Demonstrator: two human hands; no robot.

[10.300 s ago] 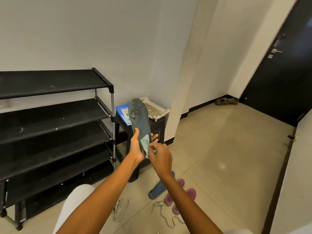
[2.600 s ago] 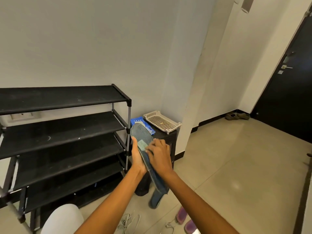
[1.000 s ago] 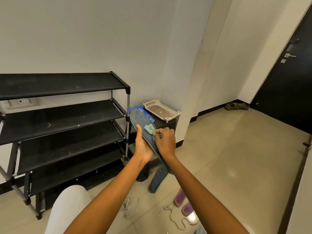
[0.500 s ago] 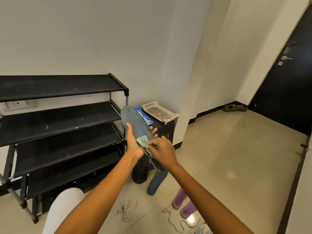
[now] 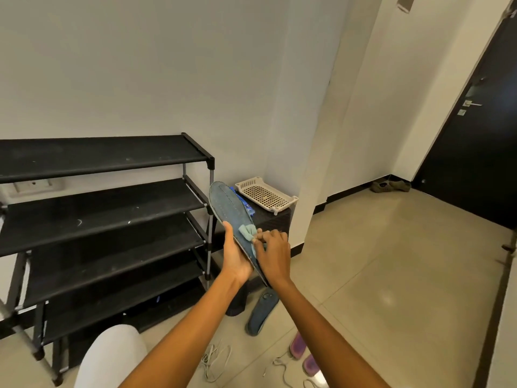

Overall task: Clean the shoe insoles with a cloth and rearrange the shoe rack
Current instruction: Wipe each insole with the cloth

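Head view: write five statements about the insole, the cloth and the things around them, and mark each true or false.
1. The left hand holds the blue insole from beneath. True.
2. The right hand pinches a light green cloth against the insole. True.
3. Shoes fill the shelves of the black shoe rack. False: no shoes show on its visible shelves.
4. The perforated tray lies on the floor. False: it sits atop the dark stool.
5. A second insole lies on the floor below the hands. True.
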